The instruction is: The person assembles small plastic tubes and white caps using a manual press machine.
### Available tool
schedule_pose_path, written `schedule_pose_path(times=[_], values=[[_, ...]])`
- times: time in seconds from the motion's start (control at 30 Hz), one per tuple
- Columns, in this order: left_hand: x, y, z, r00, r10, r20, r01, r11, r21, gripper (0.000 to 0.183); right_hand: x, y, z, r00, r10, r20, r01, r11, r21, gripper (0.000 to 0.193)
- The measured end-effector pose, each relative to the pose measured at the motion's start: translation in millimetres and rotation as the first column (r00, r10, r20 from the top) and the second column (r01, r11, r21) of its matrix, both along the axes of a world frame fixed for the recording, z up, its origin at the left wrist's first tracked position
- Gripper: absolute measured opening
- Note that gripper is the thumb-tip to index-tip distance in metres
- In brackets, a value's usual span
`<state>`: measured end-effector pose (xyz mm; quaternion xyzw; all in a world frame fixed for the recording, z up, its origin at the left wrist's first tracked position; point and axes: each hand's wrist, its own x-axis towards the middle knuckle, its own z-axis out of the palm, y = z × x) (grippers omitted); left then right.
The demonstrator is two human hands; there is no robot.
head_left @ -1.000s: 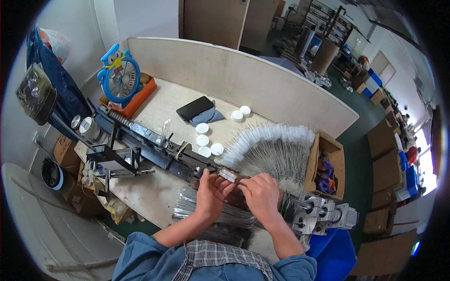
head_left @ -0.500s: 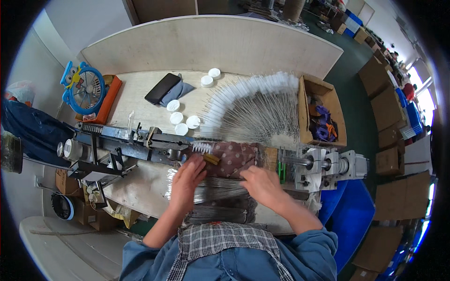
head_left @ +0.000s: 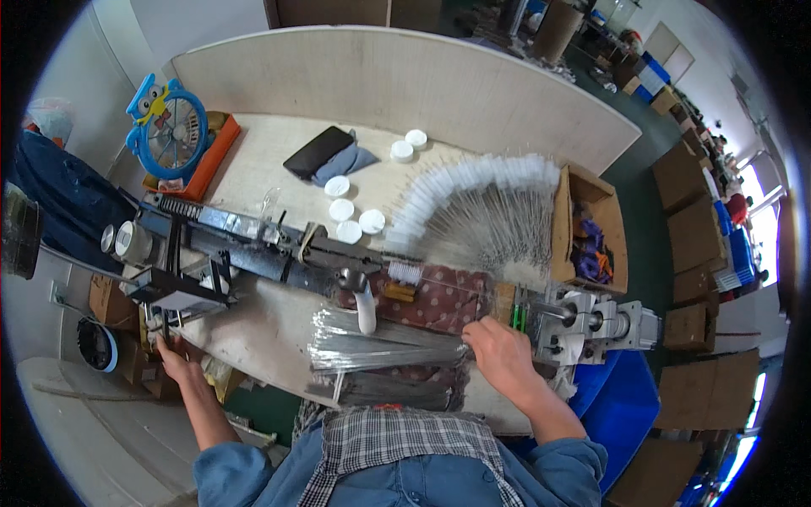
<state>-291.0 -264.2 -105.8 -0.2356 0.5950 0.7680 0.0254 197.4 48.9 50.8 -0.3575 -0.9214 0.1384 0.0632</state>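
Observation:
My left hand [head_left: 177,362] is at the far left, its fingers closed at the lower end of the black metal frame [head_left: 182,297]; what they grip is hidden. My right hand [head_left: 500,348] has its fingers bent together at the right ends of a bundle of thin metal wires [head_left: 384,348]; anything in the pinch is too small to make out. A small white bristle brush [head_left: 405,272] lies along the machine's line, beside a yellowish-brown block [head_left: 400,292] on a brown dotted cloth [head_left: 443,306]. A white-handled lever [head_left: 365,313] points toward me, left of the block.
Many white-tipped wire brushes [head_left: 481,190] are fanned out behind the cloth. A cardboard box [head_left: 625,198] of purple and orange pieces stands right of them, near the machine's metal shaft end [head_left: 591,314]. White round caps [head_left: 372,221], a dark wallet-like case [head_left: 317,152] and a blue fan [head_left: 173,135] stand farther back.
My left hand has left the brush area and moved far left to the black frame. The right hand has shifted slightly right and nearer me. The white-handled lever now shows. The whole view has shifted slightly.

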Motion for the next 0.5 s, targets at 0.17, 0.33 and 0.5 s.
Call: schedule_pose_path(times=[0.17,0.33,0.5], values=[[91.6,57.6,-15.6,0.959,-0.275,-0.069,0.282,0.901,0.329,0.023,8.7,-0.3,-0.2,0.996,0.087,0.006,-0.087,0.996,0.015,0.009],[209.4,155.2,64.8,0.686,-0.724,0.075,0.593,0.615,0.520,0.033,16.9,-3.2,0.7,0.993,0.056,0.106,-0.055,0.998,-0.014,0.012],[275.9,225.1,83.1,0.338,-0.939,-0.066,0.940,0.340,-0.016,0.029,19.6,-4.4,-9.9,0.998,-0.036,0.050,0.040,0.996,-0.078,0.011]])
